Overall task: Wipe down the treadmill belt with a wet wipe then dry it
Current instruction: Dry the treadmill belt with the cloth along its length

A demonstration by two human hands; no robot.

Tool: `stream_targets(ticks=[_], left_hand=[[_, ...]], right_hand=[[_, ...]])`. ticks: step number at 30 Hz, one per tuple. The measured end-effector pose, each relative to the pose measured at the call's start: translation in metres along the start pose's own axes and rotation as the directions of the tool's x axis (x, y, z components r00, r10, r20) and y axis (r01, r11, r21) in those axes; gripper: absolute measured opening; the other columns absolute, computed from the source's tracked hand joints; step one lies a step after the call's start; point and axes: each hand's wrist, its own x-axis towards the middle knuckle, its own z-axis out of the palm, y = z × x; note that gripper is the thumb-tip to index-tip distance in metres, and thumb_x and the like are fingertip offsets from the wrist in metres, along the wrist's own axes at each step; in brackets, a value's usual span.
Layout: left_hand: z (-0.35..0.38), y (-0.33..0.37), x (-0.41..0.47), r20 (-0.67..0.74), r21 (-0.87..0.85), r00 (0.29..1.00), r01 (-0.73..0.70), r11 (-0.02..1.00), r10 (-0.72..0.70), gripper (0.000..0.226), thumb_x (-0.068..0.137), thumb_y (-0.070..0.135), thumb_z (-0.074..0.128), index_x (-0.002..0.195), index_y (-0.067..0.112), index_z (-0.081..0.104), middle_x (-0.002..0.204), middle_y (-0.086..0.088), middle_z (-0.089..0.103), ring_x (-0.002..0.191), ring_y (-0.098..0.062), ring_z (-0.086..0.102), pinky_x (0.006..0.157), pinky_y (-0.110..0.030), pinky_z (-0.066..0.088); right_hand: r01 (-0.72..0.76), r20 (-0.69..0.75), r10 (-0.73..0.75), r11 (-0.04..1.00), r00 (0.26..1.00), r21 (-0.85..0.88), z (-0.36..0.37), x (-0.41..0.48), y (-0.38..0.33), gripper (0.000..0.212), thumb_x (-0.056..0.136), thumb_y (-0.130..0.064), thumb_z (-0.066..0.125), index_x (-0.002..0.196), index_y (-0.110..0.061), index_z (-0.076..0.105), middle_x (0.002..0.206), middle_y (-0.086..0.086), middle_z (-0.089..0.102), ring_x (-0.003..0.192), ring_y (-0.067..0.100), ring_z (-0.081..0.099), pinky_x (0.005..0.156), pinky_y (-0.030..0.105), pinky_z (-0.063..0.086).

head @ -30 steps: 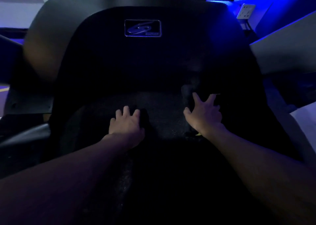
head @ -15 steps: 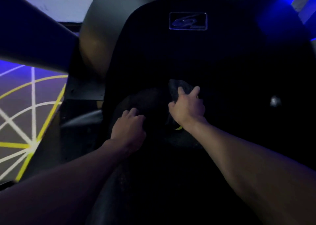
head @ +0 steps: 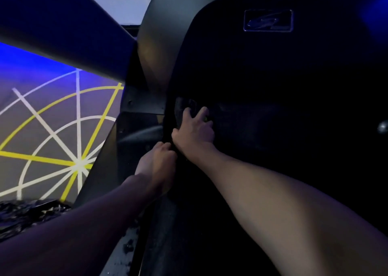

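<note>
Pressure is being put on a dark cloth (head: 183, 107) by the right hand (head: 194, 132), whose fingers (head: 202, 111) are being held fairly straight and spread over it, not wrapped round it. The cloth is being kept flat against the treadmill belt (head: 252, 124), at the belt's far left corner, and it is being shown past the fingertips toward eleven o'clock of the hand. A small yellow-green scrap (head: 206, 119) is being partly covered at the hand's one o'clock side (what it is cannot be told in this light). The left hand (head: 161, 160) is being held at seven o'clock of the right one, just beside its thumb, at the left edge of the belt. Its fingers are being kept curled under, and whether anything is being gripped in them cannot be told. Both forearms are being stretched in from six o'clock. Toward twelve o'clock the belt is being met by the black motor cover (head: 231, 55), on which a framed badge (head: 268, 20) is being caught faintly by blue light. At ten o'clock a slanted post (head: 52, 23) is being shown above the floor (head: 42, 112), which is being crossed by white and yellow lines. At seven o'clock, crumpled dark material (head: 23, 215) is being shown on that floor.
</note>
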Motion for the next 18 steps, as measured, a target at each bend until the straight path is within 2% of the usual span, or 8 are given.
stream_targets(ticks=[5, 8, 15, 18], left_hand=[[-0.007, 0.018, 0.003, 0.042, 0.063, 0.998, 0.033, 0.997, -0.036, 0.022, 0.089, 0.023, 0.06, 0.11, 0.019, 0.065, 0.115, -0.001, 0.048, 0.111, -0.022, 0.048, 0.091, -0.034, 0.049], [-0.008, 0.038, 0.008, 0.112, 0.029, 0.993, -0.026, 0.999, 0.023, 0.026, 0.09, 0.02, 0.059, 0.115, 0.018, 0.065, 0.121, -0.005, 0.045, 0.113, -0.026, 0.047, 0.096, -0.039, 0.048], [-0.007, 0.095, 0.022, 0.192, 0.012, 0.977, -0.095, 0.995, 0.091, 0.023, 0.092, 0.022, 0.053, 0.111, 0.016, 0.063, 0.121, -0.007, 0.044, 0.114, -0.027, 0.044, 0.098, -0.043, 0.044], [-0.007, 0.125, 0.029, 0.197, 0.011, 0.973, -0.127, 0.992, 0.122, 0.024, 0.092, 0.019, 0.051, 0.113, 0.017, 0.062, 0.12, -0.006, 0.043, 0.113, -0.026, 0.041, 0.097, -0.04, 0.044]], right_hand=[[0.079, 0.008, -0.079, 0.994, 0.997, -0.072, -0.009, 0.003, 0.015, 0.055, 0.095, -0.035, 0.055, 0.145, -0.031, 0.033, 0.147, 0.018, 0.018, 0.116, 0.04, 0.044, 0.08, 0.045, 0.05], [0.171, -0.003, -0.174, 0.971, 0.985, -0.169, -0.016, 0.004, 0.035, 0.044, 0.097, -0.032, 0.051, 0.139, -0.035, 0.038, 0.147, 0.016, 0.018, 0.114, 0.039, 0.042, 0.08, 0.046, 0.047], [0.137, 0.04, -0.131, 0.964, 0.991, -0.226, -0.04, 0.005, 0.092, 0.047, 0.098, -0.032, 0.05, 0.141, -0.04, 0.034, 0.146, 0.015, 0.016, 0.113, 0.039, 0.04, 0.08, 0.047, 0.045], [0.099, 0.047, -0.091, 0.974, 0.995, -0.205, -0.06, 0.004, 0.132, 0.054, 0.095, -0.035, 0.056, 0.144, -0.042, 0.033, 0.145, 0.012, 0.019, 0.116, 0.038, 0.039, 0.085, 0.048, 0.048]])
